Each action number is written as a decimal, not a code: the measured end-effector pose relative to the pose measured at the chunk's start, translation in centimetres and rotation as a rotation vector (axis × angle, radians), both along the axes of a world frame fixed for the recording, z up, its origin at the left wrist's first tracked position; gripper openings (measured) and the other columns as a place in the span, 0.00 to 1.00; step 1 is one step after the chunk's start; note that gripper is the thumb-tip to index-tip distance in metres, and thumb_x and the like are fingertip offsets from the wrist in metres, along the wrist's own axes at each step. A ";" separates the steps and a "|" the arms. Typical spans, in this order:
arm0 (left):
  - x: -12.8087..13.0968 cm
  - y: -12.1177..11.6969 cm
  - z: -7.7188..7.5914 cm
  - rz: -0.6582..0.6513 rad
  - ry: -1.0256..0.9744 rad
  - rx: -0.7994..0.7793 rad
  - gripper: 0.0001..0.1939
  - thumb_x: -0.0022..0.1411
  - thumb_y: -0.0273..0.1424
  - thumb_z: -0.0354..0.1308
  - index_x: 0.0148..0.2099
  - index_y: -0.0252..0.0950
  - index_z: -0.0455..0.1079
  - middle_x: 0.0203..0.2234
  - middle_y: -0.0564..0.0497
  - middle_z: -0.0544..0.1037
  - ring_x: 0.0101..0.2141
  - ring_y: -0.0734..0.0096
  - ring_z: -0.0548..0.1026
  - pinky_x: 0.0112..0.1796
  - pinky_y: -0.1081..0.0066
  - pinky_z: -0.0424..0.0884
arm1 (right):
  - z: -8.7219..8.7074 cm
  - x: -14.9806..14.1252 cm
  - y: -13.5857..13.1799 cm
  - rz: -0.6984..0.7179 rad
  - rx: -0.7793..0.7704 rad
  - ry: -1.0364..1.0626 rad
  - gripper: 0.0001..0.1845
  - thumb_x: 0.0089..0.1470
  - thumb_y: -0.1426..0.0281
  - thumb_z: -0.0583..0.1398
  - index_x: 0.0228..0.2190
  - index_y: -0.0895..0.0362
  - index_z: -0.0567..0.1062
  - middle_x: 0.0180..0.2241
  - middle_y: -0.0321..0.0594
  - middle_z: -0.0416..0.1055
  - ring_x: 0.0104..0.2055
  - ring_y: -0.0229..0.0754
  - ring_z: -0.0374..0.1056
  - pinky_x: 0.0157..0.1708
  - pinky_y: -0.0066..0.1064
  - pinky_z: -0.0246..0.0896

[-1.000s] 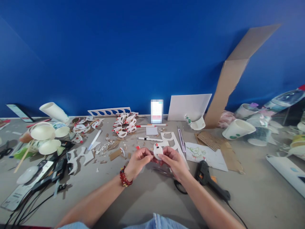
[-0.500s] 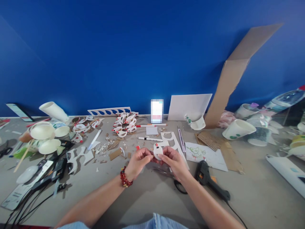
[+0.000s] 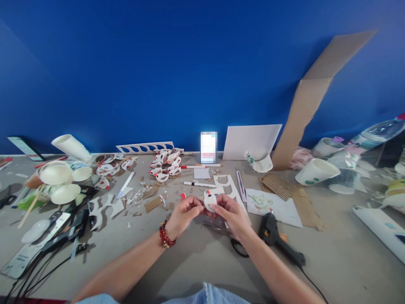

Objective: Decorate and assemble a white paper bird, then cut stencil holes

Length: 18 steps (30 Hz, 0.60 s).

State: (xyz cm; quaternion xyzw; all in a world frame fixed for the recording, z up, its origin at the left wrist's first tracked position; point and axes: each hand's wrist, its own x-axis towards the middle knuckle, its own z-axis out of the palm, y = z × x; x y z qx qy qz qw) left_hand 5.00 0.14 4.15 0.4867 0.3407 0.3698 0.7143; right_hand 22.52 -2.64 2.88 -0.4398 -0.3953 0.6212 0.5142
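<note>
Between my two hands is a small white paper chicken (image 3: pixel 209 200) with a dark eye and an orange-red beak. My right hand (image 3: pixel 232 213) pinches its right side with thumb and fingers. The fingers of my left hand (image 3: pixel 186 214) are closed in a pinch at its lower left edge; whether a separate small piece sits between them is hidden. Scissors (image 3: pixel 239 248) lie under my right wrist, partly covered. Just beyond the hands are a black-and-white marker (image 3: pixel 199 184) and a cut-out white sheet (image 3: pixel 232 190).
Finished-looking paper chickens (image 3: pixel 163 164) cluster at the back left. A glue gun (image 3: pixel 278 238) with a cord lies right of my right arm, near a chicken drawing (image 3: pixel 264 204). Paper cups (image 3: pixel 65 173) and a power strip (image 3: pixel 34 249) stand left. A lit phone (image 3: pixel 209 147) leans on the wall.
</note>
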 end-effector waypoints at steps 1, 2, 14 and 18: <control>0.0 0.0 -0.1 -0.003 -0.003 -0.002 0.07 0.57 0.32 0.60 0.30 0.35 0.67 0.26 0.49 0.81 0.32 0.65 0.79 0.39 0.68 0.69 | 0.0 0.0 0.0 -0.001 0.000 0.000 0.13 0.49 0.64 0.67 0.26 0.56 0.69 0.22 0.33 0.71 0.25 0.35 0.65 0.27 0.26 0.58; 0.0 0.0 -0.1 -0.006 -0.007 -0.004 0.07 0.57 0.32 0.60 0.30 0.35 0.67 0.26 0.49 0.81 0.32 0.65 0.79 0.39 0.68 0.69 | 0.0 0.0 0.0 0.000 0.000 0.001 0.13 0.49 0.64 0.67 0.26 0.56 0.69 0.22 0.33 0.71 0.25 0.35 0.65 0.27 0.26 0.58; -0.1 0.1 -0.1 0.004 0.020 0.009 0.09 0.56 0.34 0.62 0.30 0.35 0.68 0.27 0.49 0.80 0.31 0.67 0.78 0.37 0.69 0.70 | 0.0 0.1 0.1 -0.002 -0.028 -0.025 0.14 0.48 0.62 0.67 0.27 0.56 0.69 0.23 0.33 0.71 0.25 0.36 0.65 0.27 0.26 0.57; -0.1 0.0 0.0 -0.007 0.017 0.007 0.09 0.56 0.35 0.62 0.31 0.35 0.68 0.27 0.49 0.81 0.32 0.65 0.78 0.38 0.68 0.70 | 0.1 0.2 0.1 -0.001 -0.030 -0.039 0.14 0.47 0.61 0.67 0.27 0.56 0.69 0.23 0.33 0.71 0.25 0.36 0.64 0.28 0.27 0.58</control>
